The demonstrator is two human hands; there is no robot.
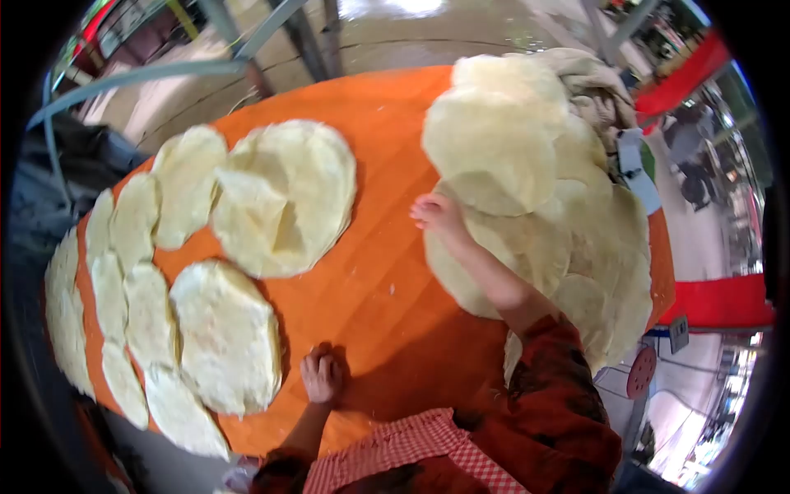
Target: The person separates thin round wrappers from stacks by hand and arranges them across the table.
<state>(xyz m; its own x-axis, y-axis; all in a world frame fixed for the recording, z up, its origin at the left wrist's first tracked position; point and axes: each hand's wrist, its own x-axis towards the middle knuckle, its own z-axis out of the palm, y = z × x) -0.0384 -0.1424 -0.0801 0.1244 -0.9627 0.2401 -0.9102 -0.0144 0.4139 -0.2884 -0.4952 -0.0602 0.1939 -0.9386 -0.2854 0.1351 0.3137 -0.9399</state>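
My left hand (321, 375) rests on the orange tabletop (387, 288) with its fingers curled in, and nothing shows in it. Just right of it lies bare orange surface; to its left is a stack of thin round flatbreads (222, 337). My right hand (438, 216) hovers at the left edge of the large spread of overlapping flatbreads (494, 148), its fingers drawn together and nothing visible between them. Whether it touches the bread below I cannot tell. Further up on the left, another round pile (317, 189) has a folded, raised flap on top.
Smaller flatbreads (136, 218) lie along the table's left side. A crumpled cloth (588, 82) sits at the upper right corner, near a light blue item (638, 169). Metal rails (148, 74) stand beyond the far edge. A red round stool seat (642, 372) is at the right.
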